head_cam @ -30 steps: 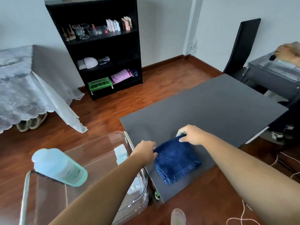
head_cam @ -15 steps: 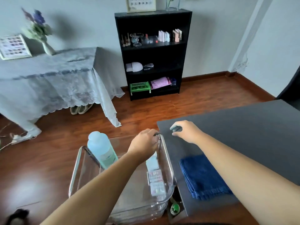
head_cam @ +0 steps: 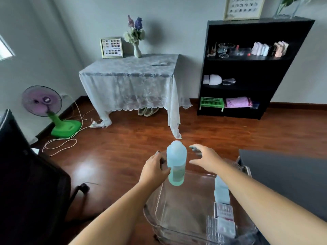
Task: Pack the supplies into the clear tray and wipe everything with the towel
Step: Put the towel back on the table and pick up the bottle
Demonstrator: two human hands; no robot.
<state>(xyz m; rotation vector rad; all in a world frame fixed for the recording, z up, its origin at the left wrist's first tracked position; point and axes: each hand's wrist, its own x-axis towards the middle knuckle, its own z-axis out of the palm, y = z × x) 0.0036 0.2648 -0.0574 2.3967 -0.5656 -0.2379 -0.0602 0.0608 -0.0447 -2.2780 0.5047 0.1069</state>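
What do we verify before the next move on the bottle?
1. Left hand grips the bottle: ok, curled round its side.
2. Right hand free: ok, open, apart from the bottle.
3. Bottle upright: ok.
4. Cap sealed: cannot tell.
5. Room in the clear tray: ok, packs lie along its right wall only.
6. Towel at hand: cannot tell, out of view.
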